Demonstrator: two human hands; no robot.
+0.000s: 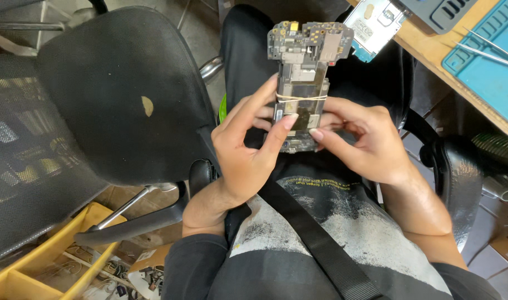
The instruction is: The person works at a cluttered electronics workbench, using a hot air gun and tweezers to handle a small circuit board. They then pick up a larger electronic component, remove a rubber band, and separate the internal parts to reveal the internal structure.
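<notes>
Grey and gold, the bare circuit board (305,78) with a rubber band (301,97) round its middle is held upright over the person's lap, its lower end pinched between the left hand (248,147) and the right hand (365,141), thumbs pressed on its face. Held only at that end, it could, I judge, tip or slip down onto the lap or floor if the pinch loosens, and the band could snap off. A black office chair (115,89) stands at the left, the wooden counter (432,50) with a blue mat (487,61) and tweezers (487,50) at upper right.
</notes>
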